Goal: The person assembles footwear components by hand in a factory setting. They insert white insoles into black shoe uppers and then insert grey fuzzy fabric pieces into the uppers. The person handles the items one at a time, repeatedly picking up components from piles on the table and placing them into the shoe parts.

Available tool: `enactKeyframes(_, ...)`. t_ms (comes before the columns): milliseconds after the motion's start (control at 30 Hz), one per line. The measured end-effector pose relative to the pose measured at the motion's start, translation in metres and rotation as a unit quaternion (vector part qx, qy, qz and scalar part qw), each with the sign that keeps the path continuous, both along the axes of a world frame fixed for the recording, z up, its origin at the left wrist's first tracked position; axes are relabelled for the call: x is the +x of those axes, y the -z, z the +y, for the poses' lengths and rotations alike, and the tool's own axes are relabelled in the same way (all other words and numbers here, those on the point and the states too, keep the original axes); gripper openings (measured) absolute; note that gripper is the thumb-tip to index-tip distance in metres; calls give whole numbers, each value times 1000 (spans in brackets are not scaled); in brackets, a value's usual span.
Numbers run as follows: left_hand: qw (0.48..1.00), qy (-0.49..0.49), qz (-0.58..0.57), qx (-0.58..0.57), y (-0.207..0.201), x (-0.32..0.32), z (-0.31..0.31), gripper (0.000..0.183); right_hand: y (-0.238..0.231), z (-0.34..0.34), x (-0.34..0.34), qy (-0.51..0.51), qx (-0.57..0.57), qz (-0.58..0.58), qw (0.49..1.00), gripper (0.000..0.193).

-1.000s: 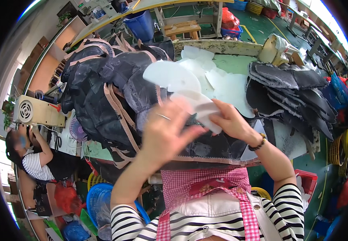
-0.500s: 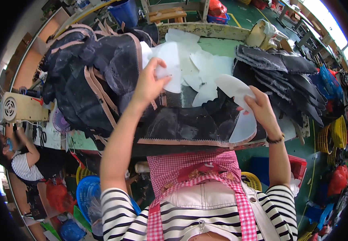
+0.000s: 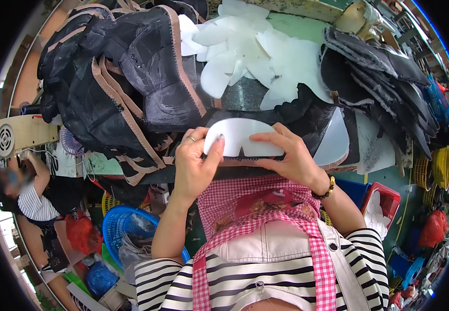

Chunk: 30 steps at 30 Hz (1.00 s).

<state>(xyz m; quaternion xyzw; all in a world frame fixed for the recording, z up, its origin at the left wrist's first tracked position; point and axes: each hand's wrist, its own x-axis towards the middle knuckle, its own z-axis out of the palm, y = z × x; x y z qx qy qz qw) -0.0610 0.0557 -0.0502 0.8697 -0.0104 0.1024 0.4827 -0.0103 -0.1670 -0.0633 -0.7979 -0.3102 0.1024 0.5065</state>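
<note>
Close in front of me, a white half-moon plastic piece (image 3: 240, 132) with a small notch in its lower edge is held up between both hands. My left hand (image 3: 196, 165) grips its left end, the thumb lying on its face. At its other end my right hand (image 3: 297, 159) is closed, with thumb and fingers at the edge. Below lies a black padded piece (image 3: 307, 124), partly hidden by my hands. Another translucent white piece (image 3: 333, 141) rests on that black piece's right end. Beyond, a heap of loose white pieces (image 3: 286, 62) covers the green tabletop.
Black padded pieces with tan zigzag-stitched edges (image 3: 152, 67) pile up at left. Stacked black fleecy-edged pieces (image 3: 385, 88) stand at right. A blue basket (image 3: 116, 223) and a red bin (image 3: 387, 194) sit below the table. Another person (image 3: 33, 192) works at far left.
Both hands have drawn inward, toward each other and nearer my body. The left has left the white heap; both now hold one white piece. The view has tipped downward.
</note>
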Motion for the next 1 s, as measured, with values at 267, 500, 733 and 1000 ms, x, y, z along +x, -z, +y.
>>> enactKeyframes(267,993,-9,-39,109,39,-9,-9,16,24,14,-14,18,-140,-94,985,37)
enactKeyframes(500,951,182,-21,249,15,-2,4,31,27,35,-15,35,-153,-232,960,28)
enactKeyframes(733,820,296,-152,466,32,12,25,28,40,45,-9,4,-152,-249,956,18)
enactKeyframes(1000,829,309,-255,389,12,24,25,12,22,32,-15,-30,-170,-335,926,17)
